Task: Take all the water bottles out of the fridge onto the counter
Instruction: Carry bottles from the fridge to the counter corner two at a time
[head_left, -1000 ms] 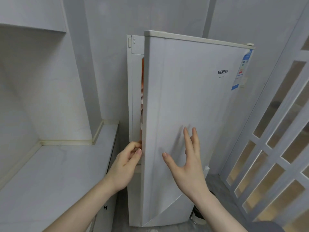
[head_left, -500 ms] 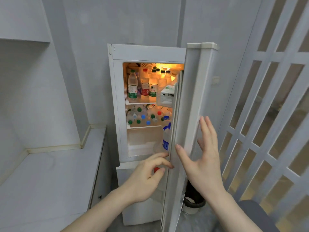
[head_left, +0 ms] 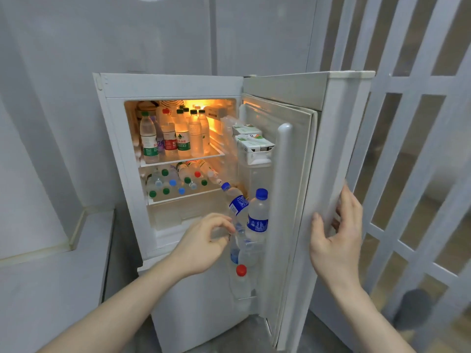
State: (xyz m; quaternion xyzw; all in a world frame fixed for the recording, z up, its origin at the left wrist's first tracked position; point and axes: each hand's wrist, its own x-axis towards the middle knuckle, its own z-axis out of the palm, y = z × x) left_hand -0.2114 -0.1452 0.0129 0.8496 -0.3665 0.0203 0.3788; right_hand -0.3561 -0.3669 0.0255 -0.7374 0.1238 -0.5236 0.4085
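Observation:
The white fridge (head_left: 170, 85) stands open, lit inside. Several water bottles (head_left: 168, 136) stand upright on its top shelf, and several more (head_left: 175, 184) lie on the shelf below with their caps facing out. In the door rack are a tilted blue-capped bottle (head_left: 237, 203), an upright blue-capped bottle (head_left: 258, 215) and, lower down, a red-capped bottle (head_left: 240, 281). My left hand (head_left: 204, 243) is at the tilted bottle's left side, fingers curled and apart, holding nothing. My right hand (head_left: 336, 230) grips the outer edge of the fridge door (head_left: 293, 174).
A pale counter (head_left: 51, 276) runs along the left wall beside the fridge. Green-and-white cartons (head_left: 252, 146) sit in the upper door rack. A white lattice partition (head_left: 420, 174) stands close behind the open door. A dark round object (head_left: 413, 309) is on the floor.
The fridge door has swung from nearly closed to wide open. My right hand now grips its outer edge, and my left hand has moved from the door edge to the door-rack bottles.

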